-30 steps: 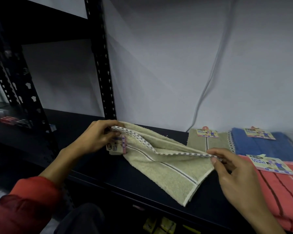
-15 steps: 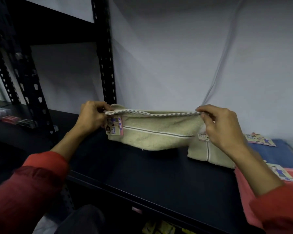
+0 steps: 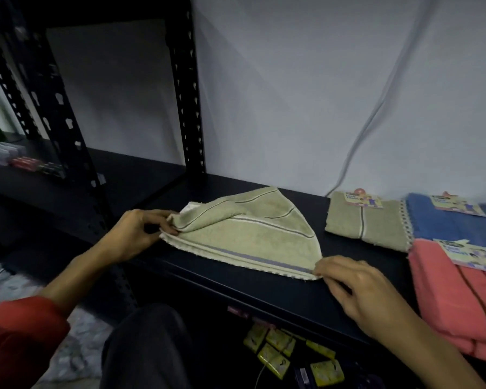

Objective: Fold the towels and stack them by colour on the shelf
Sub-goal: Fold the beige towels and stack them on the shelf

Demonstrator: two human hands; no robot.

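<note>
Both hands pinching beige towel [image 3: 244, 234]: left hand [image 3: 135, 234] grips bunched corner, right hand [image 3: 357, 287] nips opposite hem corner. Towel lies between grips on black shelf [image 3: 264, 287], top layer flopped over. Soft, light, limp; likely sags unless held by corners. Folded beige towel [image 3: 368, 226] beyond right grip, blue towel [image 3: 455, 226] and pink towel [image 3: 455, 299] further right.

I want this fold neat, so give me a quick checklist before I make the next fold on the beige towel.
1. Left hand grips one corner: ok.
2. Right hand pinches the other corner: ok.
3. Beige towel lies flat: not ok, a flap is bunched near the left hand.
4. Near hem straight along the shelf edge: ok.
5. Matching folded beige towel in place for stacking: ok.
</note>
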